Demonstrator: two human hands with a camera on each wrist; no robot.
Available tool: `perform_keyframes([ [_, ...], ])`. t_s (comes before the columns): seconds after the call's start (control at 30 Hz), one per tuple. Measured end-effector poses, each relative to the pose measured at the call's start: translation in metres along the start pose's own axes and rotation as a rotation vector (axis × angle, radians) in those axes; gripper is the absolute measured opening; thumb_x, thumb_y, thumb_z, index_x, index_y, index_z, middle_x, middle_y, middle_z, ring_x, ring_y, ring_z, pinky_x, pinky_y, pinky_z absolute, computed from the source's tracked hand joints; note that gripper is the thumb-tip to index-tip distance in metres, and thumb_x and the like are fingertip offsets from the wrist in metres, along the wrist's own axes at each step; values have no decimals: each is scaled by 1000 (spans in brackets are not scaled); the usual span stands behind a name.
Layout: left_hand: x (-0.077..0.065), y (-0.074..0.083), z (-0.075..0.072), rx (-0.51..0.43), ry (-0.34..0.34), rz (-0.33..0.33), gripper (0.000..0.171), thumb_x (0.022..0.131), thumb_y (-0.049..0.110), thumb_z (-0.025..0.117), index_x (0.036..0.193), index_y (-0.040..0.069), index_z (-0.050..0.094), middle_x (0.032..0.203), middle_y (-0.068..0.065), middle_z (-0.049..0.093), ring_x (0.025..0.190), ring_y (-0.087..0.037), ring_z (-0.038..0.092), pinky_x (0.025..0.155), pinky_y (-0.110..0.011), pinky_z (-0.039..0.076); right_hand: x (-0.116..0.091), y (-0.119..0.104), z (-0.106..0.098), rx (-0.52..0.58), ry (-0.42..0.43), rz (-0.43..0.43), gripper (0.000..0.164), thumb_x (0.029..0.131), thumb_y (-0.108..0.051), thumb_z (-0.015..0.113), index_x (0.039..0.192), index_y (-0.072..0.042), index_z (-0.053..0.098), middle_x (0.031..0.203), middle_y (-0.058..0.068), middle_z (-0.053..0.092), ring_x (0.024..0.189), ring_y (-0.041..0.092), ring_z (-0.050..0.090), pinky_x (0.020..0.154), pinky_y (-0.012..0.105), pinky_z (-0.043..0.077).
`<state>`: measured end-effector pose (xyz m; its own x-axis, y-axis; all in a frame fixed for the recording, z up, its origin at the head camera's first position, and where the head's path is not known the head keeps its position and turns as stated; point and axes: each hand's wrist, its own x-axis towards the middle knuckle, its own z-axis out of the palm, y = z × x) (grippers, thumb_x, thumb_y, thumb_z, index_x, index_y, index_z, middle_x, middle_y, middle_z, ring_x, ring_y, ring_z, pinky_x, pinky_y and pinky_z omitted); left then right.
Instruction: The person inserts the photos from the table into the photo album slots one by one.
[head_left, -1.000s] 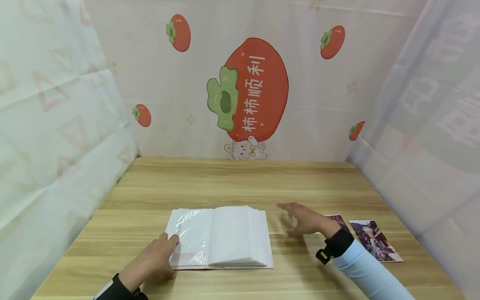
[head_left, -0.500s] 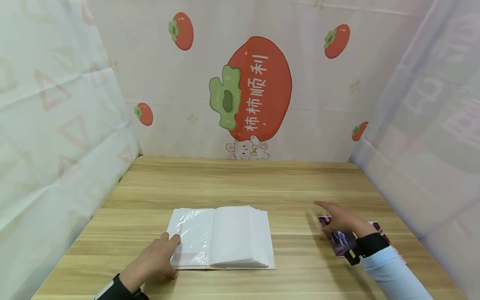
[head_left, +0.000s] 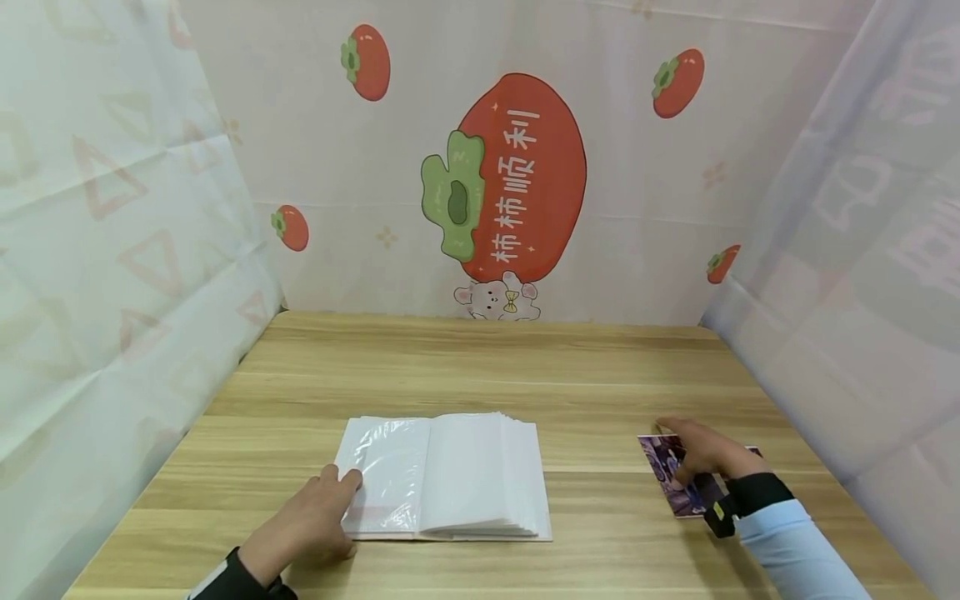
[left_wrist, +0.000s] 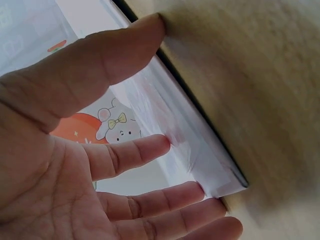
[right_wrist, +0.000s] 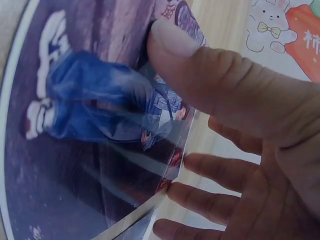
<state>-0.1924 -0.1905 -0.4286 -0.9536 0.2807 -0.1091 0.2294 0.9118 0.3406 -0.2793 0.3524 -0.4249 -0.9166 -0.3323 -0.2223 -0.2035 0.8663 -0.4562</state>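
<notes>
A photo album point(head_left: 461, 475) lies spread on the table, with a clear sleeve on its left page and a stack of white leaves on the right. My left hand point(head_left: 311, 517) rests at the album's left edge, fingertips touching the sleeved page, fingers fairly straight in the left wrist view. My right hand point(head_left: 708, 454) is over a glossy photo print point(head_left: 667, 467); in the right wrist view the print point(right_wrist: 95, 110) shows blue jeans and sneakers. The thumb lies over the print and the fingers reach its edge; whether they touch is unclear. A second photo point(head_left: 754, 451) is mostly hidden behind that hand.
The wooden table point(head_left: 465, 367) holds album and photos. A white printed cloth point(head_left: 637, 183) with persimmon drawings hangs at the back, and more cloth walls the left and right sides.
My right hand has moved right from beside the album to over the nearer photo and lowered toward it. The left hand has stayed at the album's edge.
</notes>
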Motion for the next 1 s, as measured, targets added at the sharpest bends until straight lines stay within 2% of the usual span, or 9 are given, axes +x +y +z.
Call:
perform_keyframes([
  [0.17,0,-1,0,-4,-3,0,68,46,13,87,103,2,52,85,-12,41,71,-27,43,59,-41,41,0,1,0,-13,1,-35,84,55,-2,86,125,16,43,120,34,47,108,48,45,82,53,42],
  [0.33,1,-1,0,-21,-17,-5,68,47,13,88,105,1,52,86,-12,42,72,-27,43,62,-42,41,2,1,-1,-33,4,-43,78,57,-9,87,120,14,47,113,31,52,102,45,49,81,53,43],
  [0.57,1,-3,0,-26,-16,12,70,47,14,89,105,1,52,87,-13,42,74,-28,43,64,-43,41,6,-1,-1,-51,14,11,72,57,-11,87,115,11,50,103,21,55,92,35,53,75,48,45],
  [0.73,1,-2,-1,-32,-20,12,70,48,13,89,106,1,52,88,-13,42,73,-28,42,63,-43,41,7,-3,-1,-67,25,49,65,57,-14,87,107,9,52,95,15,50,80,28,50,68,43,45],
  [0.87,0,-1,-1,-51,-38,1,68,50,12,89,106,1,52,85,-11,40,72,-26,41,61,-41,39,6,-5,-1,-87,34,76,69,57,-17,88,111,7,52,102,20,46,88,35,48,70,46,44],
  [1.0,0,0,-1,-62,-47,-6,68,51,12,89,108,0,53,85,-11,40,72,-26,40,62,-41,39,4,-5,0,-87,50,85,75,56,-19,88,116,6,52,108,27,42,101,48,38,74,53,41],
])
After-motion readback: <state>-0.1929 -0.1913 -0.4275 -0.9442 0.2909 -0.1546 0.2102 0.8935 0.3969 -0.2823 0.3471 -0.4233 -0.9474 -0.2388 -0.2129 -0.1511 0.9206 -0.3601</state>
